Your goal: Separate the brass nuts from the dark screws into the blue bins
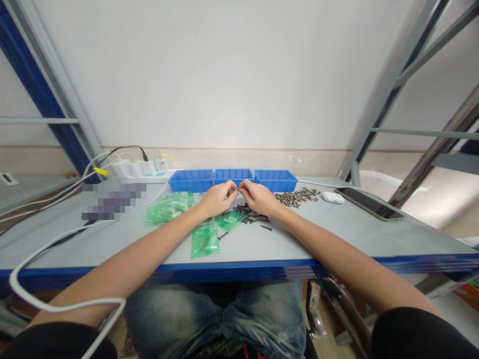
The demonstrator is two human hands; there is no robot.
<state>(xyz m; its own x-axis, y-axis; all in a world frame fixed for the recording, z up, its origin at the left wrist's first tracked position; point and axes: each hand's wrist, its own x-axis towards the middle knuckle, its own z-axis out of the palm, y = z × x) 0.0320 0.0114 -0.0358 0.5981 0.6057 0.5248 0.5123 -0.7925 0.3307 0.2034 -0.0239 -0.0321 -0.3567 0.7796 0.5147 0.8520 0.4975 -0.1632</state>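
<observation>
My left hand point(220, 198) and my right hand point(257, 198) meet fingertip to fingertip in front of the middle blue bin point(232, 174). Both are closed in a pinch around something small that I cannot make out. Dark screws point(255, 217) lie scattered just below my right hand. To its right is a pile of small shiny metal pieces point(299, 197). Green plastic bags point(170, 207) are heaped left of my left hand. A flat green bag point(205, 241) with screws in it lies nearer the table's front edge.
Beside the middle bin stand a left blue bin point(191, 180) and a right blue bin point(276, 180). A white earbud case point(333, 198) and a phone point(368, 203) lie at the right. A power strip point(144, 178) with cables is at the back left. A white cable point(67, 308) crosses my left forearm.
</observation>
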